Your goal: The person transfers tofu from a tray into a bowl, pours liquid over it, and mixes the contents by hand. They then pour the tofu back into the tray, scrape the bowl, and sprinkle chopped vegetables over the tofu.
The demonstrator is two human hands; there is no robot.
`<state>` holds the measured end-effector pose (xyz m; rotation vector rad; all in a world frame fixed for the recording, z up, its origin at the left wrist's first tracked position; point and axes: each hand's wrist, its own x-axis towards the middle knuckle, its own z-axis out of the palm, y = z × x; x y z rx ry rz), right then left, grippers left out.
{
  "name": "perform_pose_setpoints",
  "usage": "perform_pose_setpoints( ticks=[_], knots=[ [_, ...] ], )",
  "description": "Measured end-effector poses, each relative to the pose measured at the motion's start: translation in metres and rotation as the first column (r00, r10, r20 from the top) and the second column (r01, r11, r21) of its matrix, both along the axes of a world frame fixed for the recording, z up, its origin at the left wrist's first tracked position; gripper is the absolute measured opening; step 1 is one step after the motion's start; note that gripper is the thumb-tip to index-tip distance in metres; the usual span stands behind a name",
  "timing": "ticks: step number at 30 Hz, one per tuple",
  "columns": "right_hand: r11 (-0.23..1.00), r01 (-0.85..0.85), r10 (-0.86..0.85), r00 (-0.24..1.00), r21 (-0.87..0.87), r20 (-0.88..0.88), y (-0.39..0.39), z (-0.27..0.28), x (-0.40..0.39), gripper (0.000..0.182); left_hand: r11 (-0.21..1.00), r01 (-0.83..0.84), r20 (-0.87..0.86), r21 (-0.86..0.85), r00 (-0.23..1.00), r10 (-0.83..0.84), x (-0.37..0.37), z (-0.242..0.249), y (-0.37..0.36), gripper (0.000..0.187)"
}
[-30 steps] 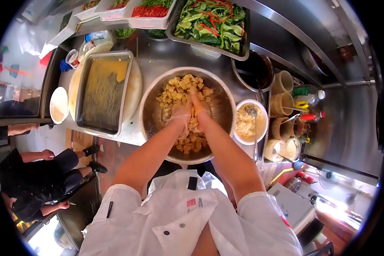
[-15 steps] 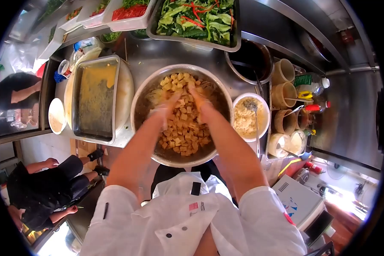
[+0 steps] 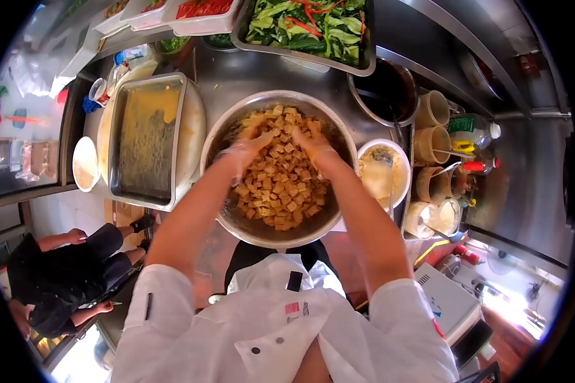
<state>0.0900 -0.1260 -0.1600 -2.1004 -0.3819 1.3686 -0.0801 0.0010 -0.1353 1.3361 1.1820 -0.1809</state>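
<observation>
Both gloved hands are down in the wide round steel mixing bowl at the desk's near edge, left hand and right hand spread loosely open, fingers cupped on the heap of golden-brown fried tofu cubes, gripping nothing firmly. The risk, to my eye: a hard scoop could crush cubes or flick them over the rim. Beside it the white bowl of pale paste sits close to that right forearm. Half a second back the hands were closer together; now they've parted wider.
</observation>
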Motion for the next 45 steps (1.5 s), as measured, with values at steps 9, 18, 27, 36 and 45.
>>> perform_pose_setpoints(
  ticks=[9, 18, 27, 36, 45],
  knots=[
    [0.971, -0.208, 0.232, 0.943, -0.12, 0.24, 0.021, -0.034, -0.01, 0.119, 0.523, 0.77, -0.437, 0.365, 0.638, -0.634, 0.019, -0.039, -0.003, 0.076],
    [0.976, 0.212, -0.21, 0.977, 0.045, -0.033, -0.043, -0.018, -0.076, 0.119, 0.978, -0.201, -0.161, -0.051, 0.968, 0.19, -0.01, -0.03, -0.077, 0.098],
    [0.986, -0.164, 0.161, 0.982, 0.028, 0.094, -0.033, 0.019, -0.042, 0.107, 0.99, 0.079, -0.17, 0.114, 0.984, -0.059, -0.002, 0.007, -0.024, 0.068],
    [0.78, 0.621, -0.485, 0.526, -0.075, -0.699, -0.071, -0.001, -0.094, 0.104, 0.807, -0.401, -0.015, -0.433, 0.898, 0.439, -0.038, -0.011, -0.092, 0.088],
    [0.969, -0.248, 0.248, 0.969, 0.018, 0.017, -0.045, 0.093, -0.08, 0.107, 0.981, -0.187, 0.05, -0.041, 0.981, 0.189, -0.041, 0.044, -0.048, 0.068]
  ],
)
